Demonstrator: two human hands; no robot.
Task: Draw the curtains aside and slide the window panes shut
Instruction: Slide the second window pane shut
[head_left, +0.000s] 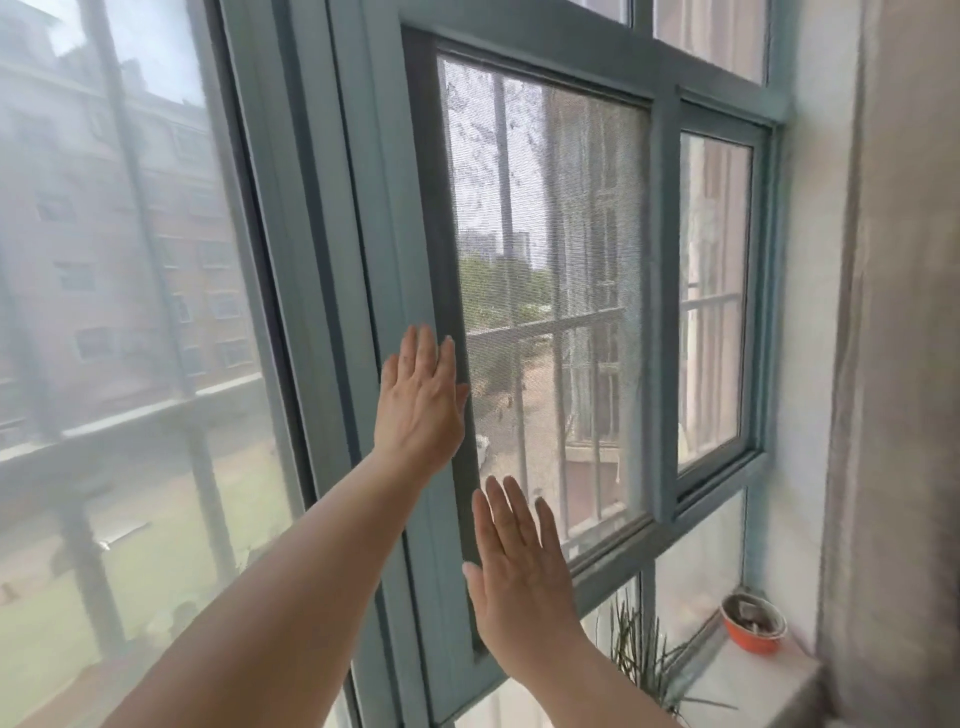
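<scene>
A blue-grey framed sliding window fills the view. Its mesh screen pane (545, 291) sits in the middle, with a dark left stile (441, 218). A narrow glass pane (714, 291) stands to its right. My left hand (421, 405) lies flat, fingers together and pointing up, against the screen's left stile and the frame beside it. My right hand (519, 577) is also flat and open, lower down by the screen's bottom left corner. Neither hand holds anything. A grey curtain (898, 364) hangs bunched along the right edge.
A large fixed glass pane (119, 312) on the left looks out on a brick building and a lawn. On the white sill (748, 680) at the lower right stand an orange bowl (753, 623) and a spiky green plant (639, 649). Metal bars run outside the window.
</scene>
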